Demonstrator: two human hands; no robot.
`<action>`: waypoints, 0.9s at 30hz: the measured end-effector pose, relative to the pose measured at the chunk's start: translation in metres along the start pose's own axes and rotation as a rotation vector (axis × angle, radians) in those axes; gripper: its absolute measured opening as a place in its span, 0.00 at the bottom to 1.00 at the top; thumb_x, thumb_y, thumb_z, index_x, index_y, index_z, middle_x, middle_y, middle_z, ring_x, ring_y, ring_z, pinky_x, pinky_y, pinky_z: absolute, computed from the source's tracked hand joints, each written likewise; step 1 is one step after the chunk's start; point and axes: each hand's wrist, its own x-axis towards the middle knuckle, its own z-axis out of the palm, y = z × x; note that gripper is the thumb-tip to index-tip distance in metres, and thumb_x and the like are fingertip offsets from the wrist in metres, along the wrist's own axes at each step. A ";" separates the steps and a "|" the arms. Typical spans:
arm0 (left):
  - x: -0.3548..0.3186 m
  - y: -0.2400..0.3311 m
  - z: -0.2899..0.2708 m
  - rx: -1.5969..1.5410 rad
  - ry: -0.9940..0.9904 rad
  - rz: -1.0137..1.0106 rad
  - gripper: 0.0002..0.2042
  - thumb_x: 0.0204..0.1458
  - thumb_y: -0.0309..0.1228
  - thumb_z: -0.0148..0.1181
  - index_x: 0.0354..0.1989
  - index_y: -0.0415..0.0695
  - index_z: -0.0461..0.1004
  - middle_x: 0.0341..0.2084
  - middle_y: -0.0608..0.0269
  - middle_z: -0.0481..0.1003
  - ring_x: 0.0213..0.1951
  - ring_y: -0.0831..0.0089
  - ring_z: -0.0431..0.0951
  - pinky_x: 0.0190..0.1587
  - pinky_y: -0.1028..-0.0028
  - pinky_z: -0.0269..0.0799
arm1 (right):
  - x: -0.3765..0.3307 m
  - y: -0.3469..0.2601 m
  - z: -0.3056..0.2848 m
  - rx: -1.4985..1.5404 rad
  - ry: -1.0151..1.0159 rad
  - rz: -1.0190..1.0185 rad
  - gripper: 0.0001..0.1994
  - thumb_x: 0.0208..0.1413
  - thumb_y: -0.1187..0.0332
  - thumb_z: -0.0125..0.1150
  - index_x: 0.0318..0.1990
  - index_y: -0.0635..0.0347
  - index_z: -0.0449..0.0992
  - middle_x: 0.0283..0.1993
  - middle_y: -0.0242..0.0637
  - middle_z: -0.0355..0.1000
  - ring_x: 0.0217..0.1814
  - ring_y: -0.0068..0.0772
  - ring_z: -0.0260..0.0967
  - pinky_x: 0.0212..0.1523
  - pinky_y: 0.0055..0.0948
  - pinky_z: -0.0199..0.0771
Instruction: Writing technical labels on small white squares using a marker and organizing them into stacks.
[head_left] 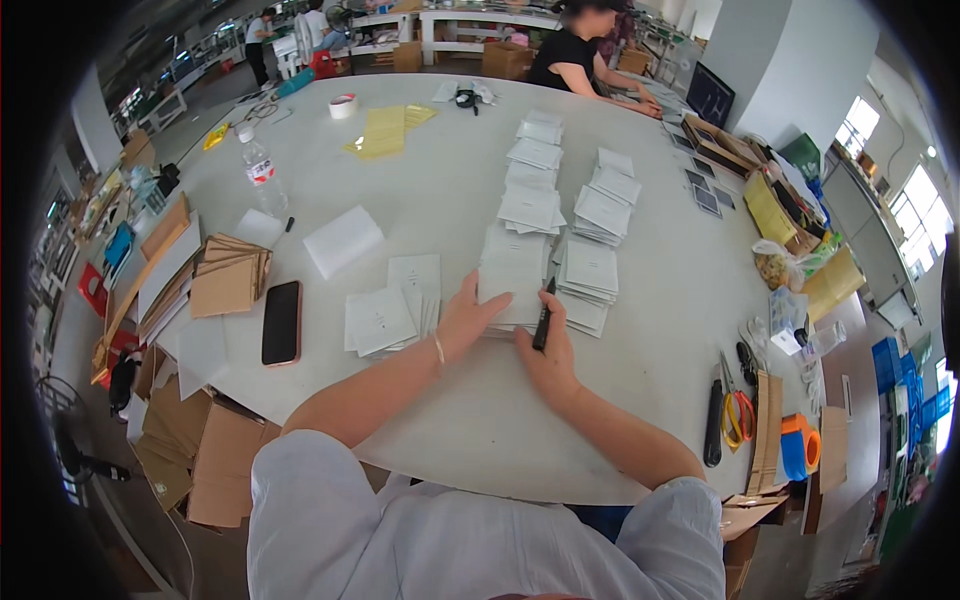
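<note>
1. The front stack of white packets is held between the two hands, at the near end of the longer row on the table. The left hand is laid along its left side, thumb and forefinger spread apart; how firmly the remaining fingers are pressed cannot be told. The stack could be skewed if more force is applied from one side than the other.
2. A black pen-like tool is gripped in the right hand, with the fingers curled round it and its upper end pointed away from the body. The top packet could be marked or scratched if it is grazed by that tool.
3. The right-hand column of packets is set just beside the tool. Its uneven edges could be caught by the right knuckles if the hand is swung outward.
4. The loose packets are fanned near the left forearm and could be scattered by a low sweep of it.
5. The clear bottle is stood upright, well apart; it could be toppled by a wide reach.
</note>
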 end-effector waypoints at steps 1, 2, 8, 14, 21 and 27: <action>0.000 -0.003 0.001 -0.010 0.003 -0.002 0.32 0.45 0.40 0.60 0.56 0.36 0.56 0.47 0.50 0.69 0.49 0.64 0.69 0.51 0.69 0.63 | 0.000 -0.002 -0.004 0.005 -0.051 0.114 0.29 0.49 0.68 0.57 0.59 0.55 0.51 0.50 0.51 0.65 0.49 0.53 0.66 0.48 0.38 0.65; -0.002 -0.003 0.003 -0.020 0.003 -0.005 0.32 0.45 0.40 0.60 0.56 0.36 0.56 0.48 0.50 0.68 0.49 0.64 0.69 0.51 0.69 0.63 | -0.001 -0.003 -0.006 0.010 -0.061 0.106 0.29 0.49 0.68 0.57 0.59 0.55 0.51 0.50 0.51 0.65 0.49 0.53 0.66 0.48 0.38 0.65; -0.041 -0.016 0.011 -0.165 -0.078 0.033 0.38 0.45 0.36 0.61 0.60 0.32 0.47 0.52 0.49 0.63 0.54 0.65 0.64 0.55 0.71 0.58 | -0.032 -0.006 -0.029 -0.148 -0.135 0.019 0.30 0.47 0.72 0.58 0.58 0.56 0.52 0.60 0.50 0.58 0.57 0.54 0.61 0.53 0.36 0.63; -0.093 0.000 0.016 -0.246 -0.195 -0.028 0.46 0.46 0.35 0.61 0.62 0.28 0.33 0.57 0.45 0.55 0.59 0.65 0.56 0.59 0.74 0.52 | -0.064 -0.006 -0.055 -0.200 -0.225 -0.106 0.31 0.45 0.75 0.59 0.57 0.59 0.52 0.62 0.50 0.55 0.59 0.52 0.59 0.54 0.35 0.63; -0.098 -0.008 0.003 0.258 -0.126 0.234 0.46 0.44 0.41 0.62 0.61 0.28 0.38 0.60 0.40 0.49 0.64 0.53 0.45 0.63 0.65 0.45 | -0.057 0.002 -0.071 -0.256 -0.221 -0.135 0.30 0.43 0.79 0.58 0.56 0.60 0.55 0.61 0.49 0.57 0.54 0.47 0.63 0.54 0.34 0.61; -0.074 0.027 -0.003 0.891 -0.305 0.728 0.44 0.39 0.50 0.61 0.58 0.28 0.52 0.60 0.38 0.50 0.64 0.50 0.45 0.64 0.60 0.44 | -0.034 0.004 -0.081 -0.143 -0.036 -0.282 0.14 0.44 0.79 0.57 0.41 0.61 0.66 0.36 0.38 0.66 0.38 0.35 0.64 0.43 0.29 0.65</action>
